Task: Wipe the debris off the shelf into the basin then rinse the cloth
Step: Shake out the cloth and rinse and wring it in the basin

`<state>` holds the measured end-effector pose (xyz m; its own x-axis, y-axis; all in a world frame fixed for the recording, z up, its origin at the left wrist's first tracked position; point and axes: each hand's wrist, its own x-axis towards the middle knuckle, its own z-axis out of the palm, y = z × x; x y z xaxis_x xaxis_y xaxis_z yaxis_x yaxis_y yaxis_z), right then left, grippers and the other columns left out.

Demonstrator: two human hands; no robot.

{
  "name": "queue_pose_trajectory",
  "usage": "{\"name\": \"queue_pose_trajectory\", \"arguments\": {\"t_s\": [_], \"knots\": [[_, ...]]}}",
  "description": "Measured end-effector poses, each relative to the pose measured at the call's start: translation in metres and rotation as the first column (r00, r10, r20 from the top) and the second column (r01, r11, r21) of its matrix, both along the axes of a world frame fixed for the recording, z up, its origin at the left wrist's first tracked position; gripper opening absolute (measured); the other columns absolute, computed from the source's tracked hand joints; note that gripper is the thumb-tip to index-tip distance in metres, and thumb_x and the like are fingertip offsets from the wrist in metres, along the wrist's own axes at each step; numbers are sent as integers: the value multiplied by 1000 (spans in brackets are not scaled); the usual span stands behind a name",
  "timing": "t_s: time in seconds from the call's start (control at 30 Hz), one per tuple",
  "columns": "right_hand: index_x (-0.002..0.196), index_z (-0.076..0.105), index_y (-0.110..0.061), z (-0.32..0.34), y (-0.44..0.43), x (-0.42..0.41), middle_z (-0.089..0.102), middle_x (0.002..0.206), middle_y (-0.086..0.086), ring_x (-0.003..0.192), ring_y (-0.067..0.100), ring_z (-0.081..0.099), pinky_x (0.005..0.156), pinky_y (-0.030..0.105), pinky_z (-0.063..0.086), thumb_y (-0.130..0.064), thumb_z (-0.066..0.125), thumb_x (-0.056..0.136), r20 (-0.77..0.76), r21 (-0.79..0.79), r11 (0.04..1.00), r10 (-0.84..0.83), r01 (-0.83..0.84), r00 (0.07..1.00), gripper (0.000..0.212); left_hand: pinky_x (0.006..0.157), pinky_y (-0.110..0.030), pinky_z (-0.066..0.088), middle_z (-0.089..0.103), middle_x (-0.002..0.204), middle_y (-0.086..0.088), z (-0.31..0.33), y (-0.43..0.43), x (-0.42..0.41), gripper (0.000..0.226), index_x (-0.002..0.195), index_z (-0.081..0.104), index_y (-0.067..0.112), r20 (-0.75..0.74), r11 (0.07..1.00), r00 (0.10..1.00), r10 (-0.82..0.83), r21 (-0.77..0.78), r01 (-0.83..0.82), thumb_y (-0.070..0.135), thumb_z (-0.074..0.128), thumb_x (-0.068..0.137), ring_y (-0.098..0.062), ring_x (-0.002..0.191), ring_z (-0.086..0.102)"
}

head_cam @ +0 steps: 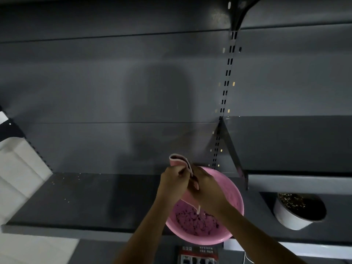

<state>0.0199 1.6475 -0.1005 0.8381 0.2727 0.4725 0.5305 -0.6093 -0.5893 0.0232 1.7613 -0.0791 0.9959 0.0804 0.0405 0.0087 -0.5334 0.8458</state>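
A pink basin (235, 191) stands on the dark grey shelf (91, 202), holding water with dark debris in it. Both hands hold a pink cloth (180, 161) above the basin. My left hand (173, 180) grips its left side and my right hand (204, 185) its right side, the two pressed close together. The cloth's top sticks up above the fingers, and a lower corner hangs down towards the water. A thin stream of water drips from it. Small pale crumbs (64, 177) lie scattered at the shelf's back left.
A white bowl (291, 218) with dark and pale bits sits on the lower shelf to the right. A shelf bracket (234, 151) and slotted upright stand just right of the basin. A white floor shows at the left. A printed box (198, 254) lies below the basin.
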Motion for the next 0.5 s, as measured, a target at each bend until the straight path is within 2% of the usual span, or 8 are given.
{"name": "queue_pose_trajectory", "arguments": {"t_s": [0.07,0.13,0.2,0.3,0.37,0.43,0.47,0.5], "knots": [[94,66,-10,3,-3,0,69,71,-2,56,8,54,52,2,42,-22,39,83,-38,88,990,-109,112,993,31,52,-26,36,54,48,10,-1,-1,-2,37,58,63,26,-54,994,997,-49,-102,43,14,51,90,-6,50,47],[95,66,-16,3,-10,5,62,67,-15,59,4,53,51,7,41,-36,36,82,-262,177,969,-120,170,958,38,68,-29,47,67,67,12,-5,3,-4,34,73,73,29,-29,979,999,-18,-203,12,7,52,89,-8,69,61],[99,66,-19,0,-17,14,63,75,-16,69,4,58,58,8,43,-25,44,90,-417,261,943,-84,208,905,24,84,-35,49,72,91,-1,-12,11,-4,24,93,72,15,13,960,997,75,-270,-69,-1,56,86,-17,92,65],[82,63,-24,-2,-24,22,64,77,-3,75,14,58,68,25,43,-7,45,92,-445,358,898,-77,256,892,27,96,-45,47,65,113,-14,-20,20,-2,31,112,60,1,-43,925,993,108,-362,-116,-9,63,82,-27,107,60],[77,63,-22,3,-26,23,63,77,2,75,17,57,73,32,45,-7,46,93,-495,557,792,74,250,866,28,97,-43,48,60,120,-21,-24,21,-1,39,119,53,-6,-81,895,997,20,-443,-53,-14,61,82,-26,107,59],[86,66,-17,7,-27,25,66,84,8,77,21,61,75,35,48,-8,46,93,-517,738,615,251,278,818,23,86,-30,54,61,115,-23,-27,22,-3,36,118,52,-9,-126,834,987,-99,-552,13,-15,58,83,-18,92,65],[93,66,-12,8,-29,26,66,88,12,80,23,62,76,36,49,-10,46,94,-527,782,539,306,312,793,20,82,-27,55,63,110,-22,-30,22,-4,32,116,55,-8,-151,820,978,-146,-571,34,-12,57,84,-17,89,66],[99,64,-8,8,-31,27,65,90,14,82,26,62,76,36,49,-15,49,93,-554,786,510,331,349,764,17,82,-30,55,66,107,-20,-32,21,-4,27,112,59,-5,-169,824,972,-163,-566,39,-8,58,86,-21,89,66]]}}
